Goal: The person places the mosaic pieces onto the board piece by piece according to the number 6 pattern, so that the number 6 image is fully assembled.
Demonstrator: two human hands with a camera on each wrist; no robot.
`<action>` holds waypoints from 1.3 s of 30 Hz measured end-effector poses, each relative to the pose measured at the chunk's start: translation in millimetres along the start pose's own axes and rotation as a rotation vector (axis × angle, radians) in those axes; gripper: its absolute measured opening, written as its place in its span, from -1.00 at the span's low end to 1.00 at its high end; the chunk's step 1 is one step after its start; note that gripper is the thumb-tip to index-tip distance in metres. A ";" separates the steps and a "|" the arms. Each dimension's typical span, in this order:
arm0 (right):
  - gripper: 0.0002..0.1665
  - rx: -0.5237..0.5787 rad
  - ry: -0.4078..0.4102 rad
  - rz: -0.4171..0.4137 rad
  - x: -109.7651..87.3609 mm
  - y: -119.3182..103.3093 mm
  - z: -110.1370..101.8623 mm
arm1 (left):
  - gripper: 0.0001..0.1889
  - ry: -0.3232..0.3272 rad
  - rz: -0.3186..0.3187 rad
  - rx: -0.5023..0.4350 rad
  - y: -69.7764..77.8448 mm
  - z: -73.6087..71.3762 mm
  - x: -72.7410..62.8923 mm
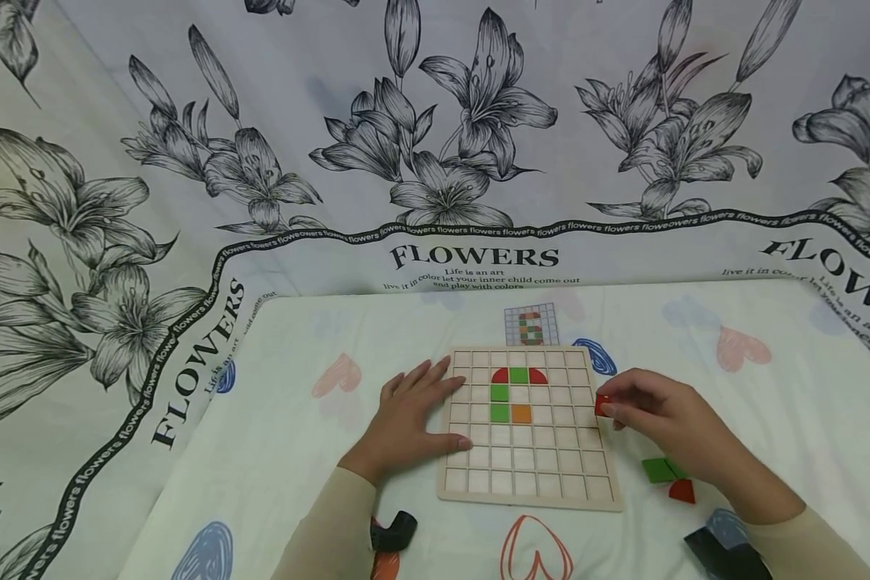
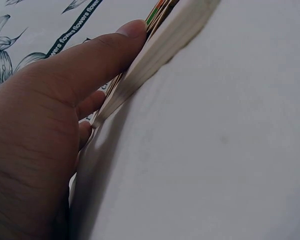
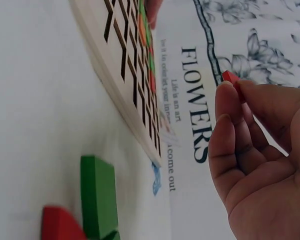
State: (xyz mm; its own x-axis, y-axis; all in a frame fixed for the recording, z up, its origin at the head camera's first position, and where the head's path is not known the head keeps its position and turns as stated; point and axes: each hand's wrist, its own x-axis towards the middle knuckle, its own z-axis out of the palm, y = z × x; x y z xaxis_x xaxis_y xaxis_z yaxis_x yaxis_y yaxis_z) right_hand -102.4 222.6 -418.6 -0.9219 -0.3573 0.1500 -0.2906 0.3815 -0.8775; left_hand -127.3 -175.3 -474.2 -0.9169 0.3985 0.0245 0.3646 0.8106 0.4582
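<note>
A wooden grid board lies on the pale cloth. In its upper cells sit green squares, an orange square and two red quarter-round pieces. My left hand rests on the board's left edge, fingers spread, thumb on the lower left cells. Just off the board's right edge, my right hand pinches a small red block between thumb and fingertips. Below that hand lie green blocks and a red quarter-round block.
A small pattern card with a coloured grid lies behind the board. Dark straps circle both wrists; the left one has a black part. A white flower-printed cloth stands behind and to the left.
</note>
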 end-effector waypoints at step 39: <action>-0.84 -0.080 -0.085 0.177 46.2 0.6 63.4 | 0.00 -0.003 0.007 0.002 2.3 -2.4 -0.7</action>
State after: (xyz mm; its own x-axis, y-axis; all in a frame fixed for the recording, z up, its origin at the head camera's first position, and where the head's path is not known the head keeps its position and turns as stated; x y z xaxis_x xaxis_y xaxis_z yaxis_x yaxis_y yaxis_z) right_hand -128.9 152.2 -441.1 -0.9364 -0.3482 -0.0449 -0.1490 0.5099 -0.8472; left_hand -126.2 -174.7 -471.1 -0.9138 0.4053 0.0248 0.3711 0.8090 0.4559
